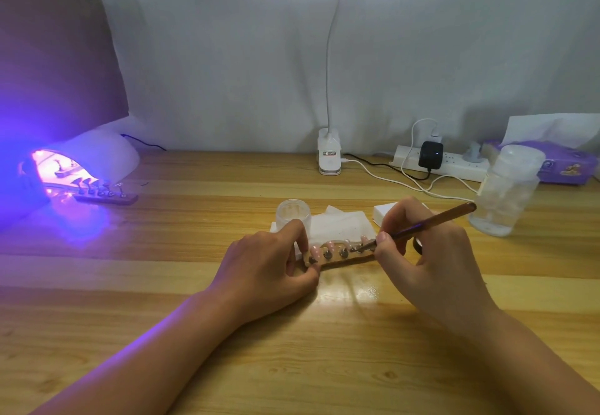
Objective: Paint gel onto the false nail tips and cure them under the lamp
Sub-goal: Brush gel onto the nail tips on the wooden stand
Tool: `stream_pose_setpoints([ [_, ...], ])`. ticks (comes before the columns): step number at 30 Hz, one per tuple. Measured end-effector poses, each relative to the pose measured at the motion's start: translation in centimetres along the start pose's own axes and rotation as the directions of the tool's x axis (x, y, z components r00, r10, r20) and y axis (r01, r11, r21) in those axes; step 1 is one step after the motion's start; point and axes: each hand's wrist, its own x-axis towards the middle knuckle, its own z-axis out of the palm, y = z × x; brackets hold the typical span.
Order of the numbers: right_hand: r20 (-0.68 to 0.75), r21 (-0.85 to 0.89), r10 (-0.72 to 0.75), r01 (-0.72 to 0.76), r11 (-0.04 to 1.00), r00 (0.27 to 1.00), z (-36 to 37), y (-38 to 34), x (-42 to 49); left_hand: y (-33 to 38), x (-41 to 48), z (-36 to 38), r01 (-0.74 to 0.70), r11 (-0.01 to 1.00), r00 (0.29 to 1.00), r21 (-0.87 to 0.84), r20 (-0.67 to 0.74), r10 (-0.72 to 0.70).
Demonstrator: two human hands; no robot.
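Presently, the table (324, 366) carries all the work. The curing lamp (97, 154) at ten o'clock glows violet, and a second strip (104, 198) of tips lies at its mouth in the light, judged to be one batch curing while another is painted; how far inside it reaches cannot be told.

At centre, the left hand (266, 268) pinches the nine o'clock end of the holder strip (341, 257) between thumb and curled fingers, evidently to steady it and tilt the row toward the eye; the right hand (431, 262) grips the brush (428, 223) pen-fashion, fingers closed near the ferrule for fine control, handle slanting off to two o'clock; the bristle end meets the false nail tips (331, 245) toward the strip's three o'clock end, so painting is judged to be in progress.

Around the work: the desk lamp (329, 154) stands at twelve o'clock, its head throwing light down on the strip. A tissue box (568, 161) sits at two o'clock, a clear plastic jar (506, 190) just before it and close to the brush handle, where a careless swing might knock it. A power strip (454, 167) and its trailing white cable lie behind, well apart from the hands. A white wipe (341, 223) is spread just beyond the strip, and the small gel pot (293, 211) stands uncapped at its eleven o'clock corner, near for reloading. The route to the curing lamp looks unobstructed.
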Motion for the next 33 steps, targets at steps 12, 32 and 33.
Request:
stream_pose_setpoints([
  [12, -0.057, 0.213, 0.086, -0.072, 0.974, 0.995, 0.6, -0.2, 0.1, 0.3, 0.0, -0.1, 0.003, 1.0, 1.0, -0.023, -0.018, -0.004],
  [32, -0.052, 0.068, 0.074, -0.07, 0.995, 0.996, 0.6, 0.5, 0.0, 0.1, 0.0, 0.1, -0.002, 1.0, 1.0, -0.012, -0.024, 0.002],
  [33, -0.055, 0.065, 0.079, -0.076, 0.995, 0.995, 0.5, 0.5, 0.0, 0.1, 0.0, 0.2, 0.0, 1.0, 1.0, -0.012, -0.023, 0.0],
])
